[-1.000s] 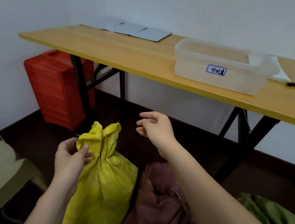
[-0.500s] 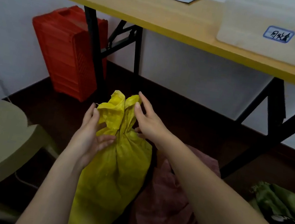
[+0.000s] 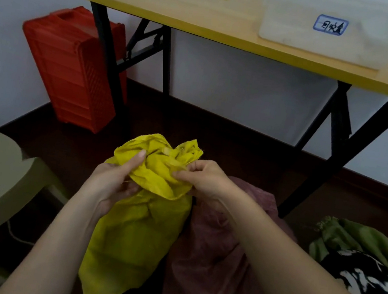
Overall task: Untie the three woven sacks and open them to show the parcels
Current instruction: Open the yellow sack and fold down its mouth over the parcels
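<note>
Working at the neck of the yellow sack (image 3: 138, 227), first of three: left hand (image 3: 111, 181) gripping the cloth, right hand (image 3: 204, 178) pinching the bunched top. Next, probably, spreading the mouth wide.

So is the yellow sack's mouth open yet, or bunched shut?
Bunched shut. The yellow sack has its top gathered in crumpled folds, gripped by the left hand and pinched by the right hand; no parcels show.

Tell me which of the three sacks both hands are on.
The yellow sack, leftmost: left hand and right hand grip its bunched top. The maroon sack and green sack lie untouched.
</note>
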### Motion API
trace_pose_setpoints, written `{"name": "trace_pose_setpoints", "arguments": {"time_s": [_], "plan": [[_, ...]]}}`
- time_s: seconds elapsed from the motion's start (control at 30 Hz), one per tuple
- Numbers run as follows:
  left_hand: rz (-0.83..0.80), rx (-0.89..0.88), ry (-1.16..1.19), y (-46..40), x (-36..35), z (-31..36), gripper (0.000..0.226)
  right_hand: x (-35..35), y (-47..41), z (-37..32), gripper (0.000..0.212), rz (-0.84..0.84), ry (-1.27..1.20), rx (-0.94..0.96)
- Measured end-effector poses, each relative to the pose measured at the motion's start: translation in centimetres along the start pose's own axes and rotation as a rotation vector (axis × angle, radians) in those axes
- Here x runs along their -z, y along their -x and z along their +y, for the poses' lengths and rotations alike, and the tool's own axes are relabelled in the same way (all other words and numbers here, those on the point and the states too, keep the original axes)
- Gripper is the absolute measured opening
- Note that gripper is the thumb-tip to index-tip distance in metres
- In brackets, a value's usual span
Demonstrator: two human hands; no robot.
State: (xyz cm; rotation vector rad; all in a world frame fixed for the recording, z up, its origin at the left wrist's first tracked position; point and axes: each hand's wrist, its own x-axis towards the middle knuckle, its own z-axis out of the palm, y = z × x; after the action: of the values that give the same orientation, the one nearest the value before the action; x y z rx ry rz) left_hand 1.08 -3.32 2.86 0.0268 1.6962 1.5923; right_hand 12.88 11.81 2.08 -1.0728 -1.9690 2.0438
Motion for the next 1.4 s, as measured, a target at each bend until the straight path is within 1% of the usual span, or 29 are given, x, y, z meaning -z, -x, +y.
{"name": "trace_pose_setpoints", "arguments": {"time_s": [0.03, 0.13, 0.2, 0.3, 0.33, 0.37, 0.4, 0.47, 0.5, 0.53, 0.63, 0.7, 0.73, 0.83, 0.87, 0.9, 0.93, 1.0, 1.03, 1.07, 1.1, 1.17, 1.2, 1.23, 1.27, 1.3, 1.33, 1.37, 1.4], "plan": [[-0.011, 0.01, -0.028, 0.2, -0.1, -0.4, 0.041, 0.1, 0.5, 0.4, 0.028, 0.003, 0.013, -0.035], [-0.017, 0.014, 0.004, 0.7, -0.4, -1.0, 0.024, 0.7, 1.9, 1.2, 0.056, 0.037, 0.028, -0.168], [-0.005, -0.016, 0.185, 0.8, -0.1, -0.8, 0.022, 1.3, 2.9, 1.6, 0.067, 0.01, 0.104, -0.283], [-0.012, 0.002, 0.538, 0.0, 1.0, -0.6, 0.032, 1.7, 4.1, 1.8, 0.075, -0.113, 0.233, -0.41], [-0.008, 0.02, 0.596, 0.0, 1.3, -0.6, 0.034, 1.8, 4.2, 1.8, 0.078, -0.135, 0.274, -0.403], [0.005, 0.026, 0.616, 0.0, 1.5, -0.6, 0.035, 1.9, 4.0, 1.8, 0.086, -0.122, 0.309, -0.365], [0.012, 0.02, 0.628, -0.1, 1.6, -0.7, 0.035, 2.0, 3.5, 1.7, 0.101, -0.082, 0.321, -0.301], [-0.002, 0.003, 0.624, -0.2, 1.7, -0.4, 0.033, 2.1, 2.5, 1.4, 0.134, 0.058, 0.27, -0.155], [-0.016, -0.004, 0.599, 0.0, 1.7, -0.1, 0.031, 2.0, 2.0, 1.2, 0.14, 0.134, 0.258, -0.08], [-0.045, -0.013, 0.566, 0.2, 1.7, 0.1, 0.028, 1.9, 1.7, 0.8, 0.136, 0.195, 0.288, -0.009], [-0.083, -0.023, 0.449, 0.4, 1.5, 0.7, 0.035, 1.7, 1.0, 0.0, 0.102, 0.283, 0.523, 0.219], [-0.083, -0.042, 0.388, 0.4, 1.4, 0.8, 0.037, 1.3, 0.7, -0.4, 0.09, 0.224, 0.682, 0.279], [-0.086, -0.053, 0.359, 0.4, 1.3, 0.9, 0.038, 1.1, 0.5, -0.4, 0.08, 0.167, 0.77, 0.28], [-0.092, -0.084, 0.305, 0.2, 1.7, 1.1, 0.045, 0.6, -0.3, 0.5, 0.024, 0.051, 0.968, 0.271], [-0.09, -0.095, 0.319, 0.0, 2.0, 1.2, 0.049, 0.7, -0.4, 0.9, 0.016, 0.052, 0.956, 0.267], [-0.091, -0.113, 0.368, 0.0, 2.4, 1.5, 0.053, 0.9, -0.5, 1.2, 0.018, 0.071, 0.887, 0.262], [-0.106, -0.143, 0.459, -0.2, 2.8, 1.6, 0.054, 1.1, -0.5, 1.4, 0.023, 0.103, 0.749, 0.231], [-0.162, -0.247, 0.762, -0.2, 3.6, 2.1, 0.045, 1.5, -0.5, 1.4, 0.03, 0.192, 0.351, 0.1], [-0.157, -0.284, 0.868, 0.0, 3.7, 2.2, 0.045, 1.8, -0.5, 1.5, 0.032, 0.24, 0.121, 0.007], [-0.121, -0.311, 0.886, 0.2, 3.7, 2.2, 0.056, 2.0, -0.4, 1.5, 0.032, 0.266, -0.096, -0.069], [-0.035, -0.34, 0.795, 0.3, 3.5, 2.2, 0.076, 2.1, -0.3, 1.3, 0.031, 0.267, -0.259, -0.123], [0.193, -0.334, 0.406, 0.5, 2.6, 1.8, 0.121, 2.3, -0.4, 1.1, 0.027, 0.263, -0.437, -0.172], [0.301, -0.276, 0.224, 0.6, 2.1, 1.4, 0.135, 2.2, -0.3, 0.9, 0.026, 0.262, -0.457, -0.172], [0.343, -0.178, 0.114, 0.9, 1.6, 1.1, 0.143, 2.0, -0.3, 0.8, 0.025, 0.257, -0.462, -0.167], [0.307, -0.069, 0.072, 1.1, 1.3, 0.7, 0.141, 1.6, -0.2, 0.8, 0.023, 0.255, -0.431, -0.145], [0.21, 0.013, 0.071, 1.4, 0.9, 0.4, 0.126, 1.4, -0.5, 1.2, 0.017, 0.274, -0.329, -0.101], [0.095, 0.052, 0.088, 1.8, 0.4, 0.1, 0.099, 1.2, -0.5, 1.4, 0.009, 0.297, -0.213, -0.031], [0.017, 0.056, 0.12, 2.1, -0.1, -0.2, 0.069, 1.2, -0.5, 1.7, 0.024, 0.3, -0.077, 0.036], [-0.022, 0.03, 0.132, 2.3, -0.5, -0.3, 0.049, 1.2, -0.5, 2.0, 0.039, 0.269, 0.028, 0.098]]}}
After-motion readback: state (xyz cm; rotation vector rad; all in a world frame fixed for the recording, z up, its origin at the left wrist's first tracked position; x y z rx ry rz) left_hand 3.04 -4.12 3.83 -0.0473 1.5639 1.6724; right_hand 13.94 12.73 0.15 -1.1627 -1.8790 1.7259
